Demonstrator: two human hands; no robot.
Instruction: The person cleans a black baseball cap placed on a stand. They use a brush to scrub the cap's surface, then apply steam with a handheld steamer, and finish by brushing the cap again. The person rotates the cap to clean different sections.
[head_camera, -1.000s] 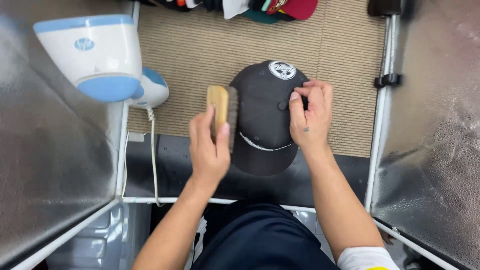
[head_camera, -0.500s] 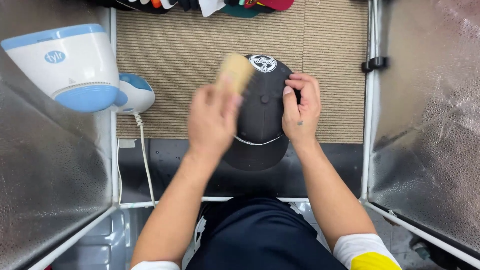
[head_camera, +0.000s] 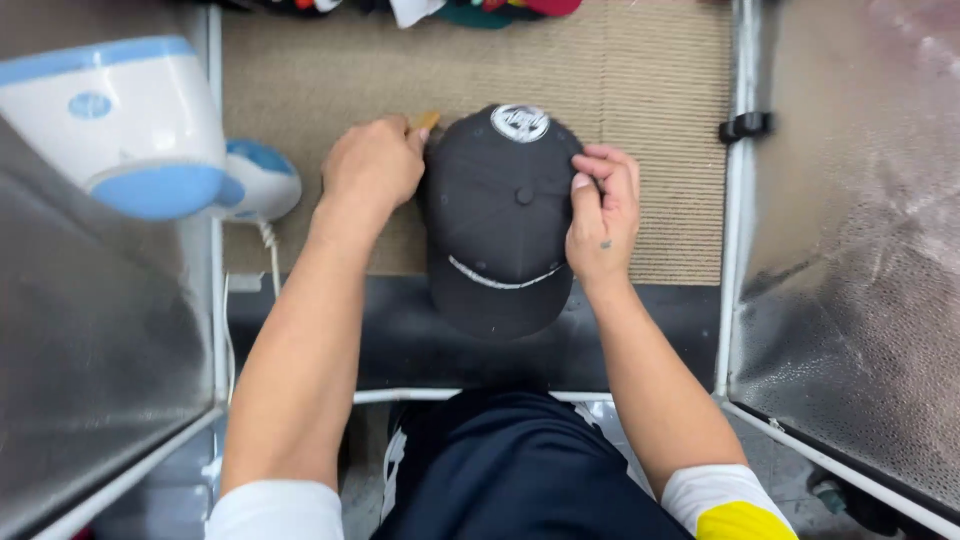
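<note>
Left hand (head_camera: 372, 162) fisted beside black cap (head_camera: 497, 225)
</note>
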